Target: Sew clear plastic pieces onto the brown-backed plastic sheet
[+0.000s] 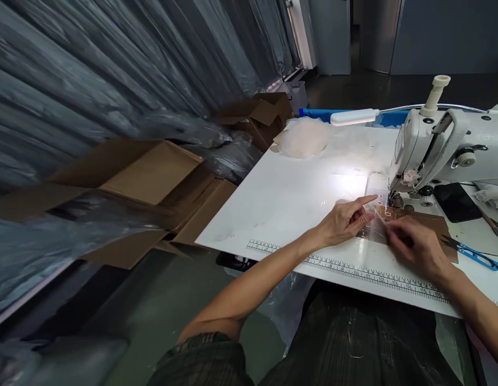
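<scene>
My left hand (348,220) is over the white table near the sewing machine's needle area. Its index finger points toward the presser foot, with the thumb apart from it and the other fingers curled. My right hand (418,246), slightly blurred, has its fingers closed at the edge of a thin translucent piece (378,225) lying between both hands. Below them a brown cardboard sheet (428,222) with small red marks lies flat by the needle. The white sewing machine (410,145) stands just beyond my hands.
Blue thread snips (476,255) and a black phone (456,202) lie at the right. A pale, soft-looking pile (304,138) sits at the table's far left corner. A printed ruler (353,271) runs along the front edge. Open cardboard boxes (152,169) stand left of the table.
</scene>
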Motion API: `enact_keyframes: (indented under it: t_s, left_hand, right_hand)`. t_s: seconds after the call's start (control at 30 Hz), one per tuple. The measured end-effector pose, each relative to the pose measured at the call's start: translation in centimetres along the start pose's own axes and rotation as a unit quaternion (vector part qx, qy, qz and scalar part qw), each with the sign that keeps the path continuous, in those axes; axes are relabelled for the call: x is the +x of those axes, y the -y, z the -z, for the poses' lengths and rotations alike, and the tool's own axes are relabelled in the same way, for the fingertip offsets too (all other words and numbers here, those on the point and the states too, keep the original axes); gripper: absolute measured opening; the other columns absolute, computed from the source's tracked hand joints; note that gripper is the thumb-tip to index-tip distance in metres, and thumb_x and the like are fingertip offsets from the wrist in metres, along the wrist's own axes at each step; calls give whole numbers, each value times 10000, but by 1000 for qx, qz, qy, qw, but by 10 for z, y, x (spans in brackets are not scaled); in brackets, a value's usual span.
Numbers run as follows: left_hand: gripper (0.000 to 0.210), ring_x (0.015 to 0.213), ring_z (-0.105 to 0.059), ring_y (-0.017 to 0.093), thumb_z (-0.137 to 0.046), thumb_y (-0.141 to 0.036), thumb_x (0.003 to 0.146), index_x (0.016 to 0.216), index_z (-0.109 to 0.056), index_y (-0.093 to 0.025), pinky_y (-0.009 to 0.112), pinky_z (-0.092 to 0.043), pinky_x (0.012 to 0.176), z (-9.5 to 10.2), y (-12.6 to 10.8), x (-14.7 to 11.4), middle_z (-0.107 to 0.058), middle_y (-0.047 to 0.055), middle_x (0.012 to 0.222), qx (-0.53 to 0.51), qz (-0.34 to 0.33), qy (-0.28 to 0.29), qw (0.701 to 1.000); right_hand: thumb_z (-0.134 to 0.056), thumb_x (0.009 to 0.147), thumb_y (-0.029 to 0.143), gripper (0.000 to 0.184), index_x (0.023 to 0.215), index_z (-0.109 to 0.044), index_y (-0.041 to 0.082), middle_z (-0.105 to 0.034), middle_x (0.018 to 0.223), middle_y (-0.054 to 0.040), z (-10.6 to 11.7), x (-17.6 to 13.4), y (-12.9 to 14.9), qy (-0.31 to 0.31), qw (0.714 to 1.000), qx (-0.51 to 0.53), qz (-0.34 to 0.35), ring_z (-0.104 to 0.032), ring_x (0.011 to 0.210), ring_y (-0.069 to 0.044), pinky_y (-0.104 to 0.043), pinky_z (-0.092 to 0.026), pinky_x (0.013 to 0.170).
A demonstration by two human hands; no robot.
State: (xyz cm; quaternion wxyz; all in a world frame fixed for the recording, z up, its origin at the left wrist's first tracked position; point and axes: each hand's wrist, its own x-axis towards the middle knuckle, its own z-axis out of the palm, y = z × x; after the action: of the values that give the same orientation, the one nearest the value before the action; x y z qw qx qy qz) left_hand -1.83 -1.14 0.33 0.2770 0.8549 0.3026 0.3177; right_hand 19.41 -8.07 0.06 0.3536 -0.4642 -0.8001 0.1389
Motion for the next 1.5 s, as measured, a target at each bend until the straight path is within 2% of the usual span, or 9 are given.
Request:
enact_keyframes:
  t_s: [0.17, 0.37, 0.6, 0.73, 0.9, 1.1, 1.3, 1.4, 1.5]
  left_hand:
    - [524, 571, -573, 94, -357, -495, 1011, 778, -681, -155, 230, -487, 605, 5, 1, 4, -622, 1, 622, -46, 121, 47, 991]
    - [449, 545, -593, 103, -475, -562, 944, 805, -615, -159, 214, -433, 497, 10, -2, 4, -645, 16, 655, -116, 250, 36, 961]
    - [445, 695, -556, 144, -588, -614, 858, 758, -574, -180, 250, -387, 596, -2, -7, 4, -604, 2, 698, 81, 192, 28, 978]
    - [341, 612, -519, 106, -542, -432, 894, 671, -543, -173, 236, -391, 573, 1, -5, 3, -553, -12, 618, -33, 154, 50, 986]
    - [243, 613, -629, 103, -532, -399, 900, 825, -501, -170, 251, -524, 615, 15, 0, 3, -650, 21, 746, -355, 298, 82, 882]
    - [151, 903, -681, 170, -577, -289, 818, 836, -544, -143, 359, -560, 874, 15, -3, 4, -694, 92, 966, -523, 304, 148, 783]
    - [185, 666, -597, 147, -488, -330, 847, 866, -554, -159, 305, -546, 610, 15, 0, 1, -581, 21, 720, -220, 226, 112, 942]
    - [400, 960, -598, 234, -536, -347, 819, 1169, -537, -153, 417, -556, 776, 15, 3, -1, -597, 107, 1066, 20, 73, -54, 996]
    - [623, 1320, -408, 328, -613, -453, 822, 1384, -450, -235, 536, -434, 1026, 13, 4, -2, -386, 130, 1451, 55, -55, -39, 996]
  right_hand:
    - [-533, 932, 262, 218, 1053, -710, 221, -742, 928, -77, -2, 2, 19, 106, 976, 98, 162, -701, 789, -176, -284, -581, 641]
    - [-491, 943, 299, 241, 1010, -711, 229, -713, 851, -70, -3, 1, 2, -72, 990, 63, -108, -668, 709, -197, -355, -575, 687]
    - [-526, 922, 451, 319, 1031, -711, 216, -642, 1091, -152, -15, 1, 4, 10, 997, -8, -72, -642, 997, -289, -456, -566, 806]
    - [-559, 926, 397, 242, 1019, -727, 250, -674, 1124, -108, -8, 3, 10, 73, 991, 111, -18, -644, 1062, -258, -438, -540, 899]
    - [-507, 940, 537, 380, 954, -727, 228, -711, 944, -87, -3, 6, -1, -61, 954, 180, -231, -679, 848, -209, -356, -571, 774]
    - [-526, 902, 604, 491, 1183, -663, 226, -726, 968, -83, -4, 6, 2, 36, 955, 186, -229, -676, 844, -223, -372, -571, 754]
    - [-597, 873, 535, 358, 953, -672, 193, -673, 754, -43, 1, 11, 8, 81, 947, 222, -217, -606, 651, -157, -282, -520, 587]
    - [-568, 899, 465, 285, 895, -669, 199, -652, 707, -27, 2, 11, 9, 93, 954, 203, -201, -574, 603, -143, -267, -485, 552]
    - [-514, 930, 384, 251, 939, -686, 202, -706, 811, -54, 1, 10, 11, 100, 966, 187, -150, -630, 687, -163, -281, -514, 624]
